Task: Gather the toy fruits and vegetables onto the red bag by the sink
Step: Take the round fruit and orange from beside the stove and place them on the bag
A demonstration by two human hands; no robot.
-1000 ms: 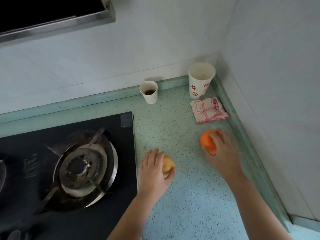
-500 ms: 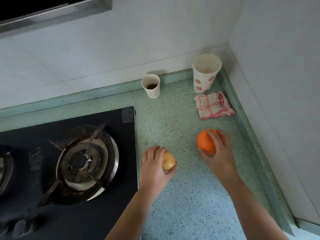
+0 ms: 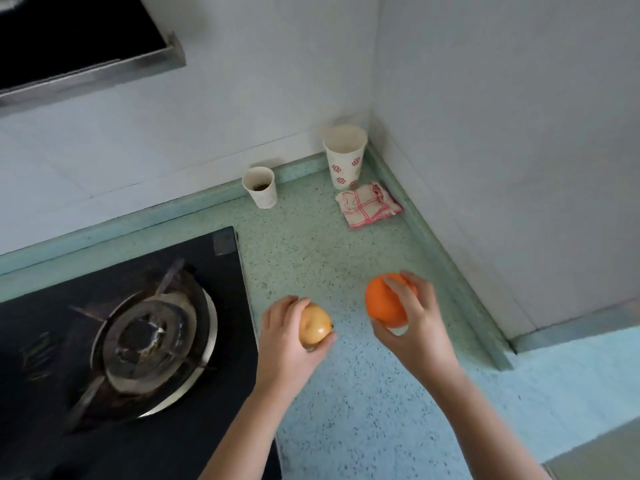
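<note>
My left hand (image 3: 282,337) grips a small yellow toy fruit (image 3: 313,326), held above the speckled green counter (image 3: 304,258) just right of the stove. My right hand (image 3: 414,327) grips an orange toy fruit (image 3: 382,303) from its right side, fingers curled over the top, lifted off the counter. The two fruits sit close together, a short gap between them. The red bag and the sink are out of view.
A black gas stove (image 3: 117,334) with a burner fills the left. At the back stand a small paper cup (image 3: 261,187) and a taller patterned cup (image 3: 344,155), with a folded pink-checked cloth (image 3: 367,206) in the corner. Walls close off the right and back.
Both hands have lifted their fruits off the counter and drawn them back toward me. The view has tilted up, showing more of the wall and corner.
</note>
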